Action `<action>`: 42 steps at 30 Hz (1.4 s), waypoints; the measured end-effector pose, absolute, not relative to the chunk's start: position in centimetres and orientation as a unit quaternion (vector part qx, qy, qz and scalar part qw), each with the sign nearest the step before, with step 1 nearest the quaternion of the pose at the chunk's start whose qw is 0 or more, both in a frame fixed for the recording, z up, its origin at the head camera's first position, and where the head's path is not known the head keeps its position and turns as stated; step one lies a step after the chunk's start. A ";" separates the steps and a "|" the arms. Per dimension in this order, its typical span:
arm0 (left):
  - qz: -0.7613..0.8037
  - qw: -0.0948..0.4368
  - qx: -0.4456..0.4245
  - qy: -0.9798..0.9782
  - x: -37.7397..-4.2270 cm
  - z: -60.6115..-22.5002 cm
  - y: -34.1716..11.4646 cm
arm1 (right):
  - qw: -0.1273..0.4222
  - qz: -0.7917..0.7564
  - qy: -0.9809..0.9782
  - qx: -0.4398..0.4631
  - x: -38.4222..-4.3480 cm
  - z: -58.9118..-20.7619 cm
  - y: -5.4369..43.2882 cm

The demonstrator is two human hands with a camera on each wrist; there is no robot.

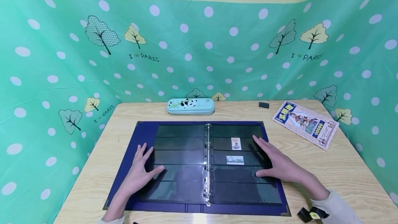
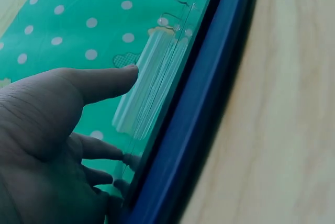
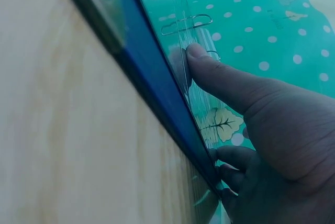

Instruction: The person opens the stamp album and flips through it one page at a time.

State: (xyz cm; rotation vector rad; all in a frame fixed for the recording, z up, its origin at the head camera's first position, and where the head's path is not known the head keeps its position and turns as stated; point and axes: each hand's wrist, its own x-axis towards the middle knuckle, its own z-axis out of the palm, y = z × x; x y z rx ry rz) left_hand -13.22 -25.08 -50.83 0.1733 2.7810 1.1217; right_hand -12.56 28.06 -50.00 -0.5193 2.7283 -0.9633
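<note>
A blue ring-binder stamp album [image 1: 124, 179] lies open on the table, its black pocket pages [image 1: 180, 191] joined by metal rings [image 1: 208, 167]. Two stamps sit in the right page's pockets: an upright one [image 1: 236, 143] and, in the row below, a greyish sideways one [image 1: 235, 160]. My left hand [image 1: 140, 170] rests on the left page's outer edge, fingers spread. Over the right page's outer edge lies my right hand [image 1: 280, 163], thumb and fingers apart. Both wrist views show the left hand [image 2: 57, 124] and right hand [image 3: 282, 130] touching the glossy pages, holding nothing.
Behind the album stands a light blue panda pencil case [image 1: 190, 106]. A small black block [image 1: 264, 105] lies to its right, near a colourful printed booklet [image 1: 306, 123]. Green dotted cloth [image 1: 199, 61] hangs around the wooden table [image 1: 87, 189].
</note>
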 end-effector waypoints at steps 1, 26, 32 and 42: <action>0.374 0.070 0.060 0.923 -13.2 -50.9 -25.0 | 0.100 -0.326 0.924 -0.176 -12.6 -50.0 28.1; 0.365 0.046 0.090 0.926 -13.3 -51.8 -24.2 | 0.049 -0.330 0.920 -0.205 -14.6 -49.3 29.1; 0.381 0.023 0.101 0.919 -13.2 -52.4 -24.3 | 0.057 -0.327 0.924 -0.190 -16.3 -49.6 29.5; 0.359 0.041 0.087 0.928 -13.1 -51.9 -24.4 | 0.075 -0.302 0.932 -0.185 -18.0 -50.5 30.2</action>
